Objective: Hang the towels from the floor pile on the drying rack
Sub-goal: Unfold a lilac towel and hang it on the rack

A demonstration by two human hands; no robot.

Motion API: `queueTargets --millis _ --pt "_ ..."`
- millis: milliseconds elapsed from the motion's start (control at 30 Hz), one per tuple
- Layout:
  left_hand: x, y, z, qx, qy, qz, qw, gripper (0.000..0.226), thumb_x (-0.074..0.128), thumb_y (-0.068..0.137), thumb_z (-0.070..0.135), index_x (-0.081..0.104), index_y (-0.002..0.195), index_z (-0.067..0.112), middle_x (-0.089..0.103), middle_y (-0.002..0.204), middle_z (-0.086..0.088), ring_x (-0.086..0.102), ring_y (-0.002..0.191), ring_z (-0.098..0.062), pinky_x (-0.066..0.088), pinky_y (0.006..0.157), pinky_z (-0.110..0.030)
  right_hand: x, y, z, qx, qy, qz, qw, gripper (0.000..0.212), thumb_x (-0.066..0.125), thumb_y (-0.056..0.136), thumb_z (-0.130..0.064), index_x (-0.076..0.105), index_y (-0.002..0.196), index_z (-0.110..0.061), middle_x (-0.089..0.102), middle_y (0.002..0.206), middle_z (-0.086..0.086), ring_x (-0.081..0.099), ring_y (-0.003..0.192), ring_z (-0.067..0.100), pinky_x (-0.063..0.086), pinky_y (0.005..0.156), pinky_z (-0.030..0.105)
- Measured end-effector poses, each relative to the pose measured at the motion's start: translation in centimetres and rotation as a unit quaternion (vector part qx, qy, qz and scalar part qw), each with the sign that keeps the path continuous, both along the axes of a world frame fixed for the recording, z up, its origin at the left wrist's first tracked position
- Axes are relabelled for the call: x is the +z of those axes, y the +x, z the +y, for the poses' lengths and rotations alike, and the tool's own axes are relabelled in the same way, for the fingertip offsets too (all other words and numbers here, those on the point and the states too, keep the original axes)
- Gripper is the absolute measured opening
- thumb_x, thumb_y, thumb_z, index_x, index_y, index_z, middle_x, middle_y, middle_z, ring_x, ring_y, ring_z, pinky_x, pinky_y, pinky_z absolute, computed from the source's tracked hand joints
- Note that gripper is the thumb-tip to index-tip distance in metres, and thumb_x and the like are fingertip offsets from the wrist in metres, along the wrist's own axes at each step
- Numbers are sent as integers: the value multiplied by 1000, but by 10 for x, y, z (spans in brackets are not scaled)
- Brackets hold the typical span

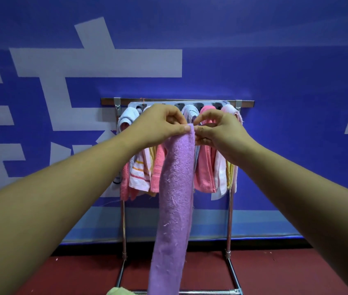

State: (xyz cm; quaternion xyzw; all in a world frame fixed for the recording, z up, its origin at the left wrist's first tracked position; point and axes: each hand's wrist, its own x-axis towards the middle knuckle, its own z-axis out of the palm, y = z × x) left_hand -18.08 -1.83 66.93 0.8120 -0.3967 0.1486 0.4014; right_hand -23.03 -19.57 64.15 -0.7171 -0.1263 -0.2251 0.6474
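Both hands, left hand [160, 126] and right hand [217, 130], pinch the purple towel [175, 188] top. Just behind them the rack [230, 220] is crowded; a loose pinch could drop it.

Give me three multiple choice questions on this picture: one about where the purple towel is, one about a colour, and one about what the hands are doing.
1. Where is the purple towel?
A. Draped over a chair.
B. Hanging in front of the drying rack.
C. Folded on a shelf.

2. What colour is the floor?
A. Dark red.
B. Green.
C. White.

3. What are the left hand and right hand doing?
A. Both hang empty.
B. One holds the towel, the other is empty.
C. Both pinch the towel's top edge.

Answers:
1 B, since it hangs long from the hands, in front of the rack.
2 A, since dark red shows beneath the rack's base.
3 C, since both hands' fingertips meet on the top edge.
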Motion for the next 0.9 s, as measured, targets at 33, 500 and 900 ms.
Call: queueTargets --millis 33,500,900 --pt "1 -1 -1 9 -7 -2 1000 12 78 82 26 73 86 16 75 84 -6 64 75 -8 55 81 -37 1 -2 1 12 8 0 1000 9 64 92 6 63 91 -2 64 83 21 65 69 24 61 66 31" --pt "2 -6 7 20 84 -42 995 32 65 91 44 74 80 15 61 74 -5 53 67 -10 41 61 -24 -7 -4 3 35 -23 -7 999 3 68 91 -4 71 91 -4 73 84 7 70 84 18 60 82 30" --pt "-5 -5 19 60 122 -16 991 22 70 89 34 62 80 16 59 73 6 54 67 -7 43 60 -21 -12 -1 -7 50 109 89 989 15 65 88 6 63 76 -2 71 85 13 70 89 23 58 86 34"
